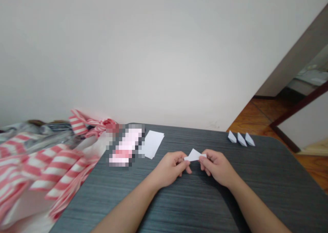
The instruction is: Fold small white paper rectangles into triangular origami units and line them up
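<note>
A small piece of folded white paper, with a pointed peak on top, is held just above the dark table between both hands. My left hand pinches its left end between thumb and fingers. On the other end, my right hand is closed in a similar pinch. Three folded white paper pieces stand in a row at the table's far right. Flat white sheets lie in a stack left of my hands.
The dark wood-grain table meets a pale wall at the back. A blurred-out pinkish item lies at the left edge. Red-and-white striped cloth is heaped beyond it. Wooden floor shows at the right.
</note>
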Demonstrator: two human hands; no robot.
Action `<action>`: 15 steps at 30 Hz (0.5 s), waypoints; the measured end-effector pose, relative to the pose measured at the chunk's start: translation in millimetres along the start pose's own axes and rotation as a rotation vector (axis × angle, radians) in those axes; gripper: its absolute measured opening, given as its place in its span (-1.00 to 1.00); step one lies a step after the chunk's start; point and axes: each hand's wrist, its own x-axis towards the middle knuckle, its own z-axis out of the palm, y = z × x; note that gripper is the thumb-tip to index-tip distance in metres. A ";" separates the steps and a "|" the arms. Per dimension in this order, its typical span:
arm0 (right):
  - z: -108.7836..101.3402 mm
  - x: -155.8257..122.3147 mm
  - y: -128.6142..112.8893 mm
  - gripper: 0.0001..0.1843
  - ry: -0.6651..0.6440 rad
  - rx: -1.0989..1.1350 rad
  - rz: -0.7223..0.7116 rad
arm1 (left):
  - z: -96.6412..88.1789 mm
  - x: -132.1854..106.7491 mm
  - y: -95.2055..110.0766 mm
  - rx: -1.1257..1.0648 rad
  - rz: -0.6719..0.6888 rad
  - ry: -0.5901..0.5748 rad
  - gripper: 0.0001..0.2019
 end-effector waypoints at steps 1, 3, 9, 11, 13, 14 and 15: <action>0.2 0.0 -0.5 -0.67 -0.001 -0.003 -0.003 | 0.4 -0.1 -0.9 0.000 -0.002 0.009 -0.75; 0.7 -0.1 -1.6 -0.68 -0.001 -0.008 -0.006 | 0.9 -0.2 -3.0 -0.002 -0.002 0.022 -0.75; 1.2 -0.8 -3.7 -0.70 -0.013 -0.011 -0.007 | 0.6 -0.1 -5.4 -0.027 0.005 0.014 -0.78; 1.3 -1.3 -4.3 -0.70 -0.014 -0.016 -0.013 | 0.5 0.1 -4.3 -0.033 0.005 0.009 -0.78; 1.9 -1.6 -5.2 -0.70 -0.025 -0.019 -0.023 | 0.4 0.1 -2.8 -0.028 0.011 0.003 -0.79; 2.5 -1.6 -5.7 -0.70 -0.036 -0.020 -0.030 | 0.3 0.0 -1.9 -0.022 0.016 -0.002 -0.80; 3.2 -1.6 -6.3 -0.70 -0.050 -0.022 -0.035 | 0.2 -0.2 -0.9 -0.012 0.024 -0.009 -0.80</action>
